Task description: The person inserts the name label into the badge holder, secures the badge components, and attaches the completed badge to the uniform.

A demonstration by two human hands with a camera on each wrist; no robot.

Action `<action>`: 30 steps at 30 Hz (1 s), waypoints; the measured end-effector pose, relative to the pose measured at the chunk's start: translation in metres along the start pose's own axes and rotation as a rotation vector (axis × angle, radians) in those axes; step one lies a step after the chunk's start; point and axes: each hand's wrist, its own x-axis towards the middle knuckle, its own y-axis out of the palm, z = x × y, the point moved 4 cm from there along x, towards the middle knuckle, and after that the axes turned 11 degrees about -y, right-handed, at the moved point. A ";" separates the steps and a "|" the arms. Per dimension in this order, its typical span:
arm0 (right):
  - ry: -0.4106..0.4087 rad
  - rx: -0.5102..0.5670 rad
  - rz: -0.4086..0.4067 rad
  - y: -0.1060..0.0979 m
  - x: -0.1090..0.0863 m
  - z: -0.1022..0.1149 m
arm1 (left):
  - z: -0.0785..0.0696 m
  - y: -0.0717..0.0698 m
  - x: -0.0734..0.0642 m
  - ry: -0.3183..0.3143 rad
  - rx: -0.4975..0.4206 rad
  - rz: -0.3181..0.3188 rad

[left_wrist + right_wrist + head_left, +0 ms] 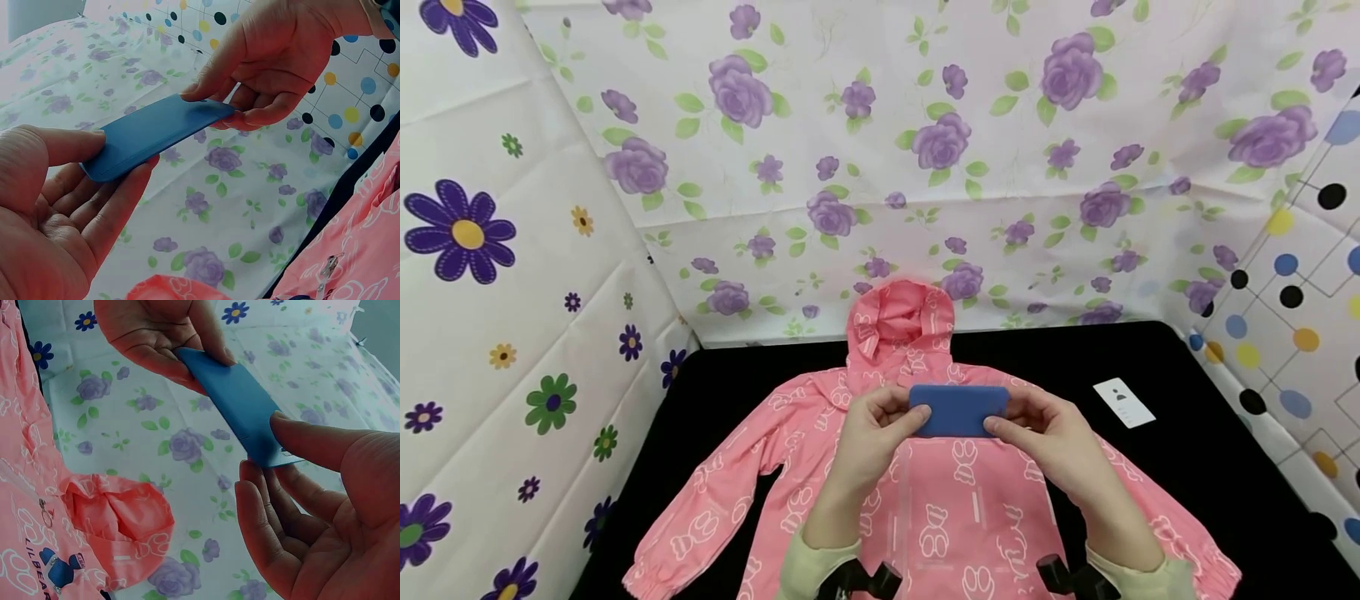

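Blue case [958, 410], perhaps for a phone, looks light, stiff and slippery above the pink jacket [936, 492], left hand [869, 440] and right hand [1058, 435] pinching its short ends, the surest holds.

The head view is bright and evenly lit, the wrist views dimmer and softer.

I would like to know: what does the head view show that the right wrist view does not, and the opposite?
Only the head view shows the dotted cloth and the white card lying on the black table. Only the right wrist view shows the bear print and "LILBEAR" lettering on the pink jacket. Both show the flat blue object held between the left hand and the right hand, and the hood.
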 end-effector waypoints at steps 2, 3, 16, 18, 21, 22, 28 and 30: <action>0.000 -0.009 -0.002 0.001 0.000 -0.001 | 0.000 0.000 -0.001 -0.008 -0.014 0.002; -0.002 -0.013 -0.005 0.001 0.000 -0.001 | 0.000 0.000 -0.001 -0.012 -0.019 0.002; 0.000 -0.055 -0.050 -0.001 -0.001 0.002 | 0.002 -0.001 0.000 -0.043 0.008 -0.019; 0.005 -0.069 -0.056 -0.001 0.000 0.002 | 0.002 -0.002 0.000 -0.061 0.013 -0.028; 0.014 -0.085 -0.067 -0.003 0.001 0.001 | 0.002 -0.003 0.001 -0.090 0.024 -0.045; 0.018 -0.091 -0.068 -0.003 0.001 0.001 | 0.002 -0.003 0.001 -0.098 0.030 -0.051; 0.018 -0.138 -0.074 -0.007 -0.002 -0.001 | 0.004 -0.001 0.000 -0.117 0.026 -0.050; 0.012 -0.156 -0.081 -0.009 -0.003 0.000 | 0.004 0.000 0.000 -0.107 0.013 -0.029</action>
